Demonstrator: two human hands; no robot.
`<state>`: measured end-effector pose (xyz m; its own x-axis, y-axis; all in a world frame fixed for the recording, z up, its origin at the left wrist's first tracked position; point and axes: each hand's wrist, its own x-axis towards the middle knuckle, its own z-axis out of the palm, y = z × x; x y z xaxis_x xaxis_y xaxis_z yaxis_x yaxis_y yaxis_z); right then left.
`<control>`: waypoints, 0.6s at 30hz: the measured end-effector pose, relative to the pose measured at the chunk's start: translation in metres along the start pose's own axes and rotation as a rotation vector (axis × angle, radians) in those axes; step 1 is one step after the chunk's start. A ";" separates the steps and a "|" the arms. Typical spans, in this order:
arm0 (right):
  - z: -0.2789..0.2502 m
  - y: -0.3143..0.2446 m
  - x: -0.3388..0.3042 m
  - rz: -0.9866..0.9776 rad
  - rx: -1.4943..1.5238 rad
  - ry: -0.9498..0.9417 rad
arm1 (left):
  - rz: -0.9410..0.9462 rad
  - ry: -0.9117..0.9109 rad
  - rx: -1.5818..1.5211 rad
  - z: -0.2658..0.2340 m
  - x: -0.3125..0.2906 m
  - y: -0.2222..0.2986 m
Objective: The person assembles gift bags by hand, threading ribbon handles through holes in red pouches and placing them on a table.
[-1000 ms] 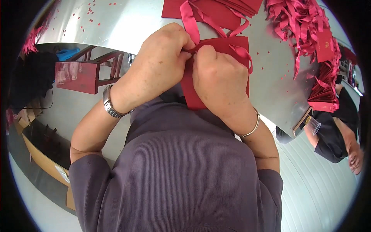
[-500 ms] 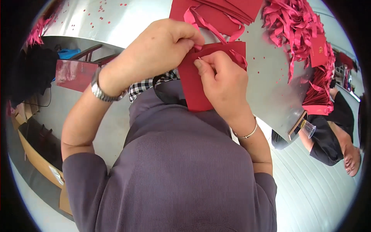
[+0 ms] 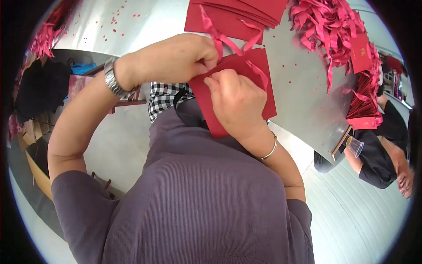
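A flat red paper bag (image 3: 259, 99) stands tilted over my lap at the table's edge, with a pink ribbon (image 3: 225, 40) looping up from its mouth and another piece of ribbon hanging down its front. My left hand (image 3: 187, 57), watch on the wrist, is closed at the bag's upper left rim; its fingertips are partly hidden inside. In front of the bag, my right hand (image 3: 239, 99) is closed in a pinch just below that rim. A tiny pink bit shows at its thumb tip, apparently a ribbon end. The two hands nearly touch.
Several flat red bags (image 3: 224, 20) lie stacked beyond my hands on the grey table (image 3: 290, 101), among scattered red paper dots. Ribboned bags (image 3: 327, 31) heap at the right. A person (image 3: 380, 154) sits there near a clear plastic cup (image 3: 354, 146). A dark cloth (image 3: 41, 88) hangs at left.
Both hands have shifted left, my right hand also downward, and the bag has tilted and moved slightly left with them. The ribbon loop has swung left. Both hands stay closed.
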<state>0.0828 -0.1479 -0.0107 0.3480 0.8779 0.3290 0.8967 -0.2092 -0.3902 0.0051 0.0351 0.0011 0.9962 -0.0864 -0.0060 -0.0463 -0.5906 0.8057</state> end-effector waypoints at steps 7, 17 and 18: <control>-0.037 -0.007 0.005 -0.267 0.062 -0.084 | -0.031 0.186 0.181 0.002 -0.011 -0.007; -0.025 0.050 -0.029 0.034 0.106 -0.060 | -0.034 0.236 0.221 -0.003 -0.010 -0.003; -0.023 0.052 -0.030 0.054 0.152 -0.079 | -0.039 0.234 0.220 -0.004 -0.011 -0.006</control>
<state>0.1249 -0.1953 -0.0207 0.3665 0.8995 0.2377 0.8234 -0.1946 -0.5330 -0.0052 0.0429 -0.0015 0.9862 0.1111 0.1227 0.0026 -0.7514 0.6598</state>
